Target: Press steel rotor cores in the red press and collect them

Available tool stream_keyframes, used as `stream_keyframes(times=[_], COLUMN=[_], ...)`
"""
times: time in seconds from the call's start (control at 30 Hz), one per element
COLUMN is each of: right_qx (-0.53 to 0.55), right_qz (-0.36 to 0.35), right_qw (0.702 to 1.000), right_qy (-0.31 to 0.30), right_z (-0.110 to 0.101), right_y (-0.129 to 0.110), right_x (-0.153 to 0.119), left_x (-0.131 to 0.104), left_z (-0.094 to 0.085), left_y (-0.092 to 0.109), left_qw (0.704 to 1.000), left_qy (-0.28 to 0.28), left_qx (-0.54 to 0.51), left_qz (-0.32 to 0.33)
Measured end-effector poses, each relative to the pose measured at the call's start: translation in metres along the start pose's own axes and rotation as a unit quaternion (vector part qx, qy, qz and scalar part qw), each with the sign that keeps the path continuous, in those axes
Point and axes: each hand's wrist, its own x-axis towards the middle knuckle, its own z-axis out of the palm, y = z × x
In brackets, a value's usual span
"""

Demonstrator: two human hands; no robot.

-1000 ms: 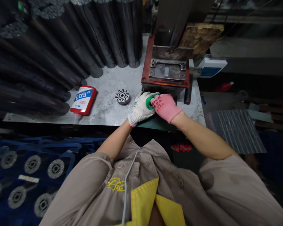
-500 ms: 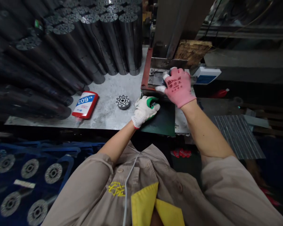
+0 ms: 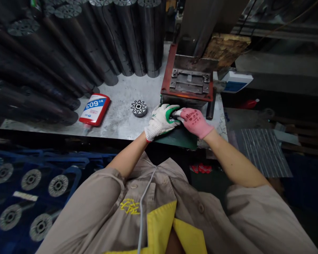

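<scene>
The left hand in a white and green glove (image 3: 161, 121) and the right hand in a pink glove (image 3: 194, 121) are touching, fingers curled, over a dark green mat (image 3: 180, 138); I cannot tell what they are holding.

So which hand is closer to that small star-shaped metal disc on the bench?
Left. The left hand sits just right of the star-shaped disc, apart from it; the right hand lies farther right, beyond the left.

Bottle (image 3: 94, 109) lies left of disc (image 3: 139, 108), press (image 3: 189, 83) right.

Gloved left hand (image 3: 161, 121) and right hand (image 3: 193, 120) side by side, fingertips touching, forearms bare.
</scene>
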Motion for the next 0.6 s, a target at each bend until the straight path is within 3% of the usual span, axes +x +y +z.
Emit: stream_keyframes(times=[0.17,0.3,0.37,0.47,0.53,0.6], right_qx=[-0.102,-0.090,-0.056,0.064,0.190,0.307], right_qz=[-0.029,-0.062,-0.062,-0.003,0.049,0.097], right_qw=[0.988,0.988,0.994,0.997,0.971,0.926], right_qy=[-0.111,-0.110,-0.067,0.052,0.135,0.200], right_z=[-0.033,-0.038,-0.027,0.000,0.019,0.034], right_y=[-0.034,-0.032,-0.017,0.012,0.030,0.040], right_x=[0.015,0.024,0.021,0.006,-0.008,-0.021], left_x=[0.004,0.006,0.005,0.003,0.002,0.003], left_z=[0.003,0.000,-0.003,-0.006,-0.004,-0.001], left_y=[-0.010,-0.011,-0.010,-0.009,-0.008,-0.004], left_qw=[0.999,0.999,0.999,0.998,0.991,0.983], left_qy=[-0.028,-0.028,-0.025,-0.029,-0.017,0.015], left_qx=[-0.011,-0.021,-0.024,-0.061,-0.129,-0.180], left_qz=[0.021,0.021,0.017,0.017,0.000,-0.045])
